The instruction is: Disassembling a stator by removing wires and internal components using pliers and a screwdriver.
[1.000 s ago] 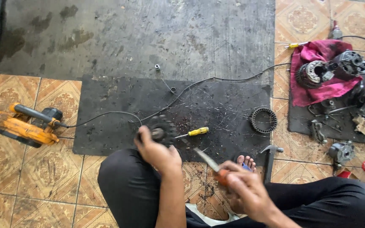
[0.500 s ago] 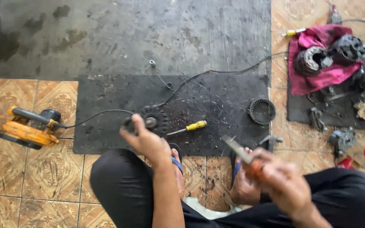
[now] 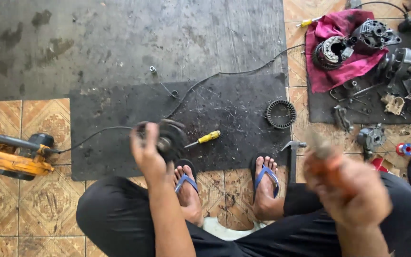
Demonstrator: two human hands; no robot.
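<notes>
The left hand (image 3: 149, 151) is closed around a dark round motor part (image 3: 170, 138), held above the black rubber mat (image 3: 243, 123), beside a yellow-handled screwdriver (image 3: 204, 139). The right hand (image 3: 353, 190) is blurred; it seems to grip an orange-handled tool (image 3: 327, 159), probably with fingers closed, over the right knee.

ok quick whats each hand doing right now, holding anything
Left hand: closed on a dark round metal part.
Right hand: closed on an orange-handled tool, too blurred to tell which kind.
</notes>
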